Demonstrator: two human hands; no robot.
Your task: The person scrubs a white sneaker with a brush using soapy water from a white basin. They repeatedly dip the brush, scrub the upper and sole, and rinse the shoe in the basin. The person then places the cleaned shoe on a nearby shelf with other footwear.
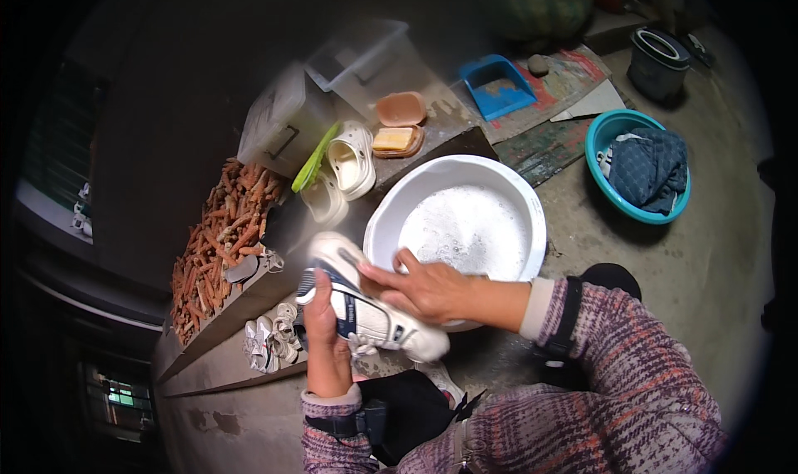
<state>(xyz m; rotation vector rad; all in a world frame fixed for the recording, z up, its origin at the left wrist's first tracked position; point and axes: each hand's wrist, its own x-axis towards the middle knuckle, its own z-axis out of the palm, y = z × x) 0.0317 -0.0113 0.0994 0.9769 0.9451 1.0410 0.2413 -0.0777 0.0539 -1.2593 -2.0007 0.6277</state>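
Observation:
My left hand (pixel 327 330) grips a white sneaker (pixel 368 315) with dark blue trim, its thumb pressed on the shoe. Over the shoe's sole side is my right hand (pixel 430 287), fingers extended and touching or very near it; some blur hides the exact contact, and I cannot tell whether anything is between the fingers. Just beyond both hands stands a white plastic basin (pixel 537 224) of sudsy water. A bar of yellow soap (pixel 394 138) lies in an open soap box (pixel 401 109) on the ledge, beside white clogs (pixel 352 162) and a bright green object (pixel 315 159).
Corn cobs (pixel 218 243) are heaped at the left, above a step with several shoes (pixel 271 343). A teal basin (pixel 595 181) holds dark cloth. Farther back are a blue dustpan (pixel 499 90), clear plastic bins (pixel 280 125) and a dark bucket (pixel 658 68).

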